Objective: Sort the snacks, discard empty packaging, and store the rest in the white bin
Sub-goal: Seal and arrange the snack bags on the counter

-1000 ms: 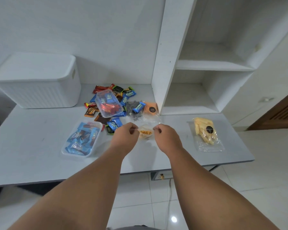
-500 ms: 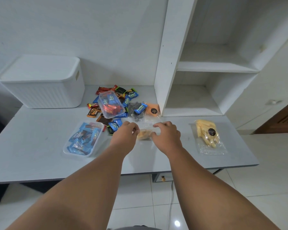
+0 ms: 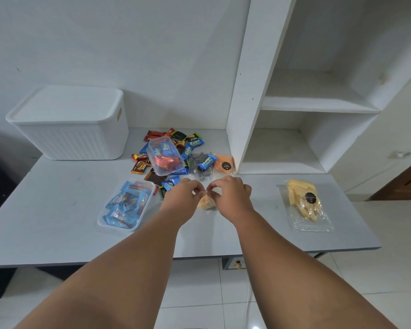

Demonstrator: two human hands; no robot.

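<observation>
Pouch [image 3: 206, 202] of yellow snack lies mid-way along the counter [image 3: 57, 210] between my grips, the left grip [image 3: 183, 198] and right grip [image 3: 233, 198] each apparently pinching one end of its clear top edge, while the lidded white bin [image 3: 69, 129] stands well away to my left, nearer the left grip.

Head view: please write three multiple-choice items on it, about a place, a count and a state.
1. Where is the white bin? A. at the desk's far left B. on a shelf C. on the floor
2. How many clear tubs hold snacks? A. one B. two C. four
3. The small bag of yellow snack is: A. inside the bin B. lying untouched C. pinched by left hand and right hand

1 A, it stands there, lid on; 2 B, one holds blue packets, another rests on the pile; 3 C, their fingers meet at its top.
</observation>
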